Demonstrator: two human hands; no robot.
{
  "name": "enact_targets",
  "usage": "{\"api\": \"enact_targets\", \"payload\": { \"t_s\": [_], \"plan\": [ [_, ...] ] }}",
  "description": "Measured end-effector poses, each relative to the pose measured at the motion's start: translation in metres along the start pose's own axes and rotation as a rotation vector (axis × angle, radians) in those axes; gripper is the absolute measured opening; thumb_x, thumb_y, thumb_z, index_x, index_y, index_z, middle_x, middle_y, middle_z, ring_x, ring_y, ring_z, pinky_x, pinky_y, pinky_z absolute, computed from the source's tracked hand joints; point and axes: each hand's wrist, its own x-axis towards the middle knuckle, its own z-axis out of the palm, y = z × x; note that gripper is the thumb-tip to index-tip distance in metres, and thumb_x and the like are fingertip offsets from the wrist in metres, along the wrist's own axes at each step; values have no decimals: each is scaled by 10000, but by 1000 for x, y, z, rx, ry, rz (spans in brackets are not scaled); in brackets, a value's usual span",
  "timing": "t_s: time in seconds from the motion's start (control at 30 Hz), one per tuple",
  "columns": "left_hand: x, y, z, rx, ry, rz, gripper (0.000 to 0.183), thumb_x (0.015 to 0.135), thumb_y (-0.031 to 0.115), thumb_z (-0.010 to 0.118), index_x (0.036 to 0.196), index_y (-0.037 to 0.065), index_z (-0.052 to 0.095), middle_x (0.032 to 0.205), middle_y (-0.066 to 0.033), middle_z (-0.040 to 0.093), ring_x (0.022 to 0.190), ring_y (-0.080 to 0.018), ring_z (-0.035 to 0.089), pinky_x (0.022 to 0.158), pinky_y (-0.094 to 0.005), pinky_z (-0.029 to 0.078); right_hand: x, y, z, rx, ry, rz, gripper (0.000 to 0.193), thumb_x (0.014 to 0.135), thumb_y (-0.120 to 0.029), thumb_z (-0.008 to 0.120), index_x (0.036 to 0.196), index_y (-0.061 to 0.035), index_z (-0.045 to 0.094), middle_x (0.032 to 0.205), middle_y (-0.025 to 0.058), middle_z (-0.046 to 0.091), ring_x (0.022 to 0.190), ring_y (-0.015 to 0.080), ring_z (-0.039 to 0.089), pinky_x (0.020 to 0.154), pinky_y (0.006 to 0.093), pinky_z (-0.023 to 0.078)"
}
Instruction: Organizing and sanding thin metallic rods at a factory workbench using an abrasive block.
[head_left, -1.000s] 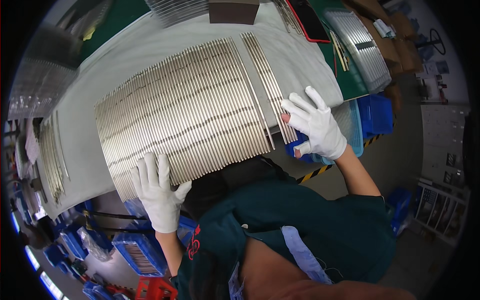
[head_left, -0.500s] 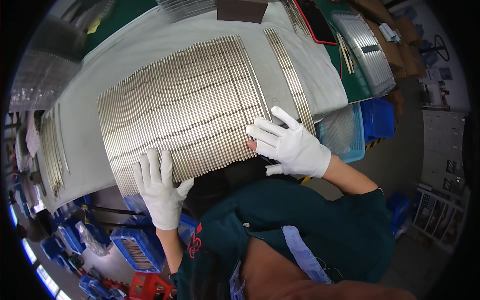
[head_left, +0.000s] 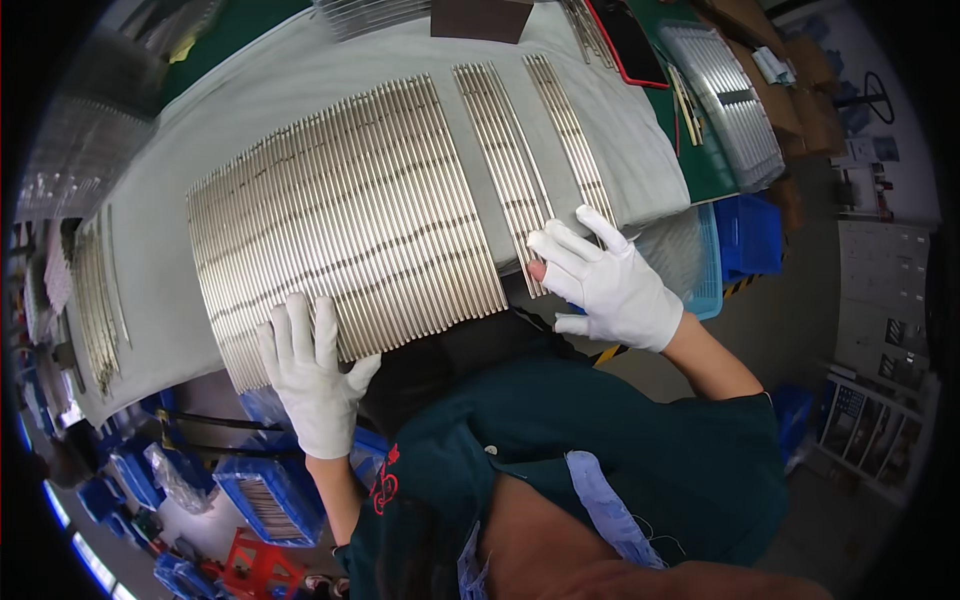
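A wide row of thin silvery metal rods with dark bands lies side by side on a pale cloth. My left hand, in a white glove, rests on the near ends at the row's left part, fingers spread and thumb apart. A narrow group of rods lies to the right, with a gap from the row. My right hand, in a white glove with one bare fingertip, touches the near ends of this group with fingers apart. Beyond it is another narrow group of rods; my right fingers cover its near ends.
Far off on the table are a dark brown block, a red-edged phone and a clear plastic tray. More rods lie at the left. Blue bins stand off the table's right end; a red stool stands lower left.
My right hand has moved right, and a narrow group of rods now lies apart from the wide row. My left hand has barely shifted.
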Motion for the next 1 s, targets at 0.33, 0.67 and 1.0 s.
{"api": "enact_targets", "payload": {
  "t_s": [0.33, 0.67, 1.0],
  "plan": [
    [1, -1, 1, -23, 15, 8, 873, 958, 712, 576, 1526, 54, 494, 1502, -254, 525, 1369, -481, 503, 1197, -642, 348, 17, -9, 15, 82, 58, -92, 739, 705, -412, 915, 1313, -86, 649, 1497, 128, 608, 1453, 321, 546, 1262, 596, 326],
    [3, 1, -2, -46, -3, -17, 897, 839, 624, 740, 1495, 46, 538, 1495, -233, 549, 1389, -472, 499, 1197, -634, 357, 6, -3, -1, 8, 65, -23, 722, 674, -372, 915, 1271, -69, 647, 1440, 138, 609, 1394, 324, 569, 1231, 603, 344],
    [4, 3, -3, -41, 18, -22, 971, 703, 495, 875, 1498, 58, 529, 1483, -230, 551, 1380, -461, 507, 1193, -631, 364, 54, -30, 19, 106, 78, -235, 663, 766, -364, 882, 1338, -110, 662, 1517, 110, 595, 1460, 302, 538, 1253, 607, 349]
  ]
}}
